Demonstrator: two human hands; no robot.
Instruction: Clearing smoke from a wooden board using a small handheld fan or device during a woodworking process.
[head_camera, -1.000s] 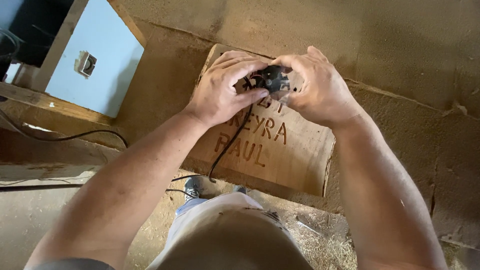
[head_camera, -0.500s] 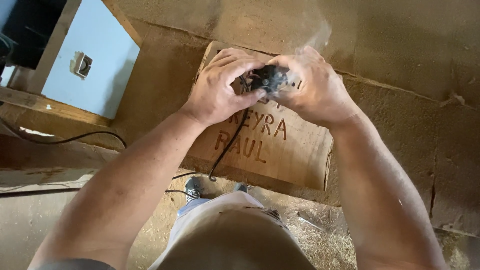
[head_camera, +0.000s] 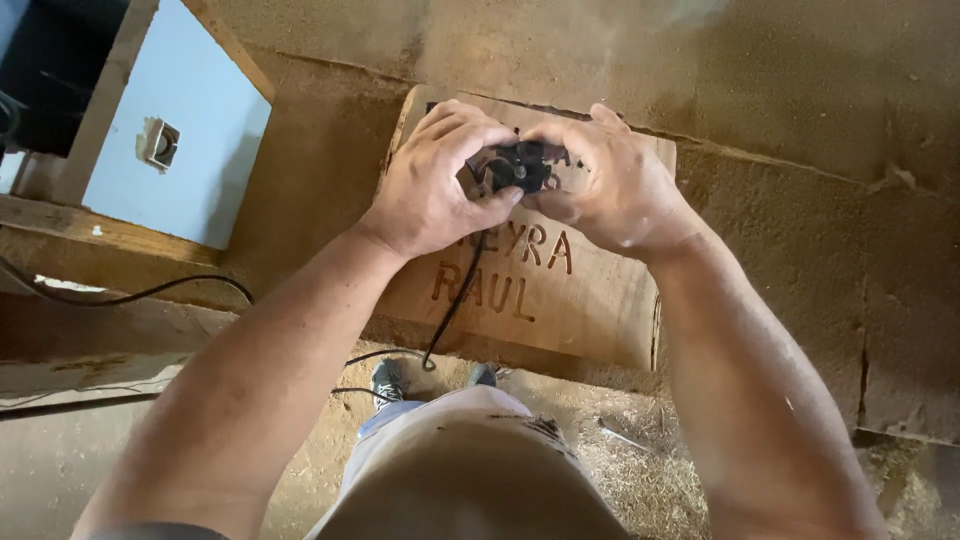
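Black power tool (head_camera: 517, 166) sits between both hands' grip.

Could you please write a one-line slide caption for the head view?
Both hands, left hand and right hand, grip a black corded power tool on a lettered wooden board.

Black tool (head_camera: 517, 166) mostly hidden under both hands; carved board (head_camera: 560, 300) lettering partly covered; forearms cut off below.
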